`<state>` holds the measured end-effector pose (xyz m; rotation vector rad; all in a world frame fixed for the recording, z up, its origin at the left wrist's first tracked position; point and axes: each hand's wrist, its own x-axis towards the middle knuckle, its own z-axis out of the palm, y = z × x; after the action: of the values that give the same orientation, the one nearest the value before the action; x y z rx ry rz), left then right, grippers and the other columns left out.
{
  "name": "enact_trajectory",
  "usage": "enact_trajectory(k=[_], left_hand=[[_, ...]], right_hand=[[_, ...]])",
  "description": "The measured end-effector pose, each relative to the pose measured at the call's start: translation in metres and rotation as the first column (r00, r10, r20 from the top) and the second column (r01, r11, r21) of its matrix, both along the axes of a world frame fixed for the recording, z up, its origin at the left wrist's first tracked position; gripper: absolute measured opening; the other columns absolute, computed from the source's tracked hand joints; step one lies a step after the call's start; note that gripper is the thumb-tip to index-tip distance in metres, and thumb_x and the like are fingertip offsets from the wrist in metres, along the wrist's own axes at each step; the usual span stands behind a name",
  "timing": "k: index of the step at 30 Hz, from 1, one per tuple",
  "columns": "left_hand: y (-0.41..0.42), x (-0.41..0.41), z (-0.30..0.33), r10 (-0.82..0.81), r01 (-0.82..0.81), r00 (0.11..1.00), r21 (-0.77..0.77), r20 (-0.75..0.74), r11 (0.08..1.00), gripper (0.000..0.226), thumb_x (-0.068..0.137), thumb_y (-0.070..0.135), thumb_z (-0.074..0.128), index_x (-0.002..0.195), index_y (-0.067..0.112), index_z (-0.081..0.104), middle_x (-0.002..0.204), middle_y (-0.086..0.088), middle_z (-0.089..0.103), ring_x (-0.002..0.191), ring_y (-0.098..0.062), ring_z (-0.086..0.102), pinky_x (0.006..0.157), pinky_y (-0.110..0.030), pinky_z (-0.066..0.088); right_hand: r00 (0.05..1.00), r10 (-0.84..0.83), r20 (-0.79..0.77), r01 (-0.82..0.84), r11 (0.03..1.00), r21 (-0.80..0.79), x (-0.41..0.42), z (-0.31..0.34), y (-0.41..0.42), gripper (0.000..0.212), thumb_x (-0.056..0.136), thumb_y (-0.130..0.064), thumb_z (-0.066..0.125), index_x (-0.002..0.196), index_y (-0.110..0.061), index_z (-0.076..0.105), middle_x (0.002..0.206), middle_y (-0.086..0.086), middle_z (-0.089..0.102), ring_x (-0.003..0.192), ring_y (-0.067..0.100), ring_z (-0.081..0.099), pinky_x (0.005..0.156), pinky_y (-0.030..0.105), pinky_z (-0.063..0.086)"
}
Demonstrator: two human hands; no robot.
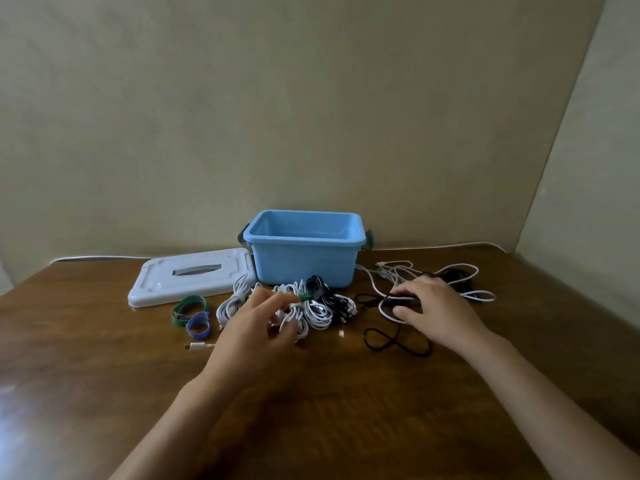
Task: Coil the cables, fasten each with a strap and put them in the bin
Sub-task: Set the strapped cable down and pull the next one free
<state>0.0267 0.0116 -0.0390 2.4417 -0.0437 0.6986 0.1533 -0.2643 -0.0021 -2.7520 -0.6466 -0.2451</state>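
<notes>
- Now the left hand [258,318] hovers with relaxed, spread fingers over the strapped white cable bundles [311,308] near the blue bin [304,252].
- Right hand [438,306] lies flat, fingers straight, on the loose cables [391,337] at right.
- Spare straps [192,315] lie left, beside the white lid [190,277] on the tabletop [104,375].

Your table [104,358] is brown wood, varnished, glossy enough to throw window glare at its left edge. Blue bin [303,261]: smooth plastic, soft sheen. White lid [194,275] beside it, same smooth plastic, slightly shiny. White cable bundles [317,311] look rubbery-plastic and smooth; the black cable [391,341] reads matt. Green strap [188,306] and blue strap [198,326] look like matt woven cloth. Wall [277,98] behind you: matt, faintly mottled.
</notes>
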Motion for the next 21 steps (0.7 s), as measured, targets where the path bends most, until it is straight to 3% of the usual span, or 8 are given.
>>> enact_trajectory(k=[2, 5, 9, 12, 15, 17, 21], left_hand=[[-0.002, -0.001, -0.001, -0.014, 0.015, 1.0, 0.037, -0.009, 0.999, 0.033, 0.093, 0.041, 0.06, 0.126, 0.04, 0.061, 0.106, 0.024, 0.048, 0.09, -0.001, 0.061, 0.082, -0.023, 0.057], [-0.006, -0.002, -0.003, -0.029, 0.029, 1.0, 0.071, 0.002, 0.997, 0.034, 0.094, 0.039, 0.06, 0.128, 0.04, 0.061, 0.106, 0.025, 0.05, 0.087, 0.0, 0.062, 0.08, -0.03, 0.06], [-0.008, -0.003, -0.004, -0.019, 0.017, 0.999, 0.074, 0.03, 0.997, 0.032, 0.097, 0.033, 0.062, 0.128, 0.038, 0.062, 0.105, 0.024, 0.053, 0.086, 0.0, 0.061, 0.079, -0.028, 0.058], [-0.007, -0.003, -0.004, -0.026, 0.023, 0.999, 0.062, 0.036, 0.998, 0.031, 0.097, 0.028, 0.062, 0.128, 0.035, 0.064, 0.103, 0.025, 0.054, 0.087, -0.001, 0.062, 0.079, -0.028, 0.059], [-0.007, -0.003, -0.005, -0.032, 0.029, 0.999, 0.058, 0.044, 0.998, 0.031, 0.097, 0.026, 0.062, 0.127, 0.034, 0.064, 0.102, 0.026, 0.054, 0.086, 0.0, 0.062, 0.078, -0.028, 0.059], [-0.007, -0.003, -0.007, -0.034, 0.032, 0.998, 0.053, 0.047, 0.998, 0.03, 0.097, 0.025, 0.062, 0.126, 0.034, 0.065, 0.102, 0.025, 0.055, 0.086, 0.0, 0.062, 0.078, -0.029, 0.059], [-0.007, -0.001, -0.008, -0.041, 0.039, 0.998, 0.053, 0.039, 0.998, 0.03, 0.098, 0.025, 0.061, 0.127, 0.034, 0.064, 0.103, 0.023, 0.058, 0.085, -0.001, 0.063, 0.076, -0.029, 0.059]], right_hand=[[0.998, -0.024, -0.06, 0.027, 0.998, 0.049, -0.003, -0.004, -0.006, 0.04, 0.098, -0.035, 0.066, 0.138, -0.036, 0.058, 0.131, -0.011, 0.062, 0.117, 0.009, 0.056, 0.087, 0.026, 0.047], [0.999, -0.04, -0.016, 0.042, 0.986, 0.164, -0.006, -0.011, -0.009, 0.026, 0.1, -0.028, 0.064, 0.126, -0.032, 0.068, 0.109, -0.013, 0.071, 0.091, 0.001, 0.061, 0.071, 0.021, 0.047], [0.997, -0.004, 0.074, -0.03, 0.89, 0.454, -0.009, 0.001, -0.011, 0.017, 0.101, -0.022, 0.06, 0.11, -0.026, 0.075, 0.094, -0.018, 0.074, 0.087, -0.003, 0.069, 0.082, 0.032, 0.06], [0.979, -0.048, 0.197, -0.079, 0.805, 0.588, -0.013, 0.023, -0.013, 0.017, 0.101, -0.021, 0.06, 0.103, -0.028, 0.075, 0.089, -0.021, 0.073, 0.084, -0.009, 0.068, 0.072, 0.02, 0.057], [0.953, -0.075, 0.293, -0.14, 0.75, 0.647, -0.016, 0.042, -0.014, 0.017, 0.102, -0.024, 0.059, 0.102, -0.032, 0.074, 0.089, -0.021, 0.073, 0.083, -0.011, 0.065, 0.062, 0.01, 0.048], [0.962, -0.019, 0.271, -0.177, 0.715, 0.677, -0.017, 0.048, -0.013, 0.018, 0.102, -0.024, 0.058, 0.104, -0.03, 0.075, 0.092, -0.019, 0.074, 0.088, -0.006, 0.068, 0.07, 0.014, 0.052], [0.987, 0.089, 0.131, -0.15, 0.789, 0.596, -0.021, 0.032, -0.011, 0.018, 0.101, -0.023, 0.06, 0.1, -0.032, 0.076, 0.089, -0.018, 0.075, 0.09, -0.005, 0.067, 0.08, 0.01, 0.049]])
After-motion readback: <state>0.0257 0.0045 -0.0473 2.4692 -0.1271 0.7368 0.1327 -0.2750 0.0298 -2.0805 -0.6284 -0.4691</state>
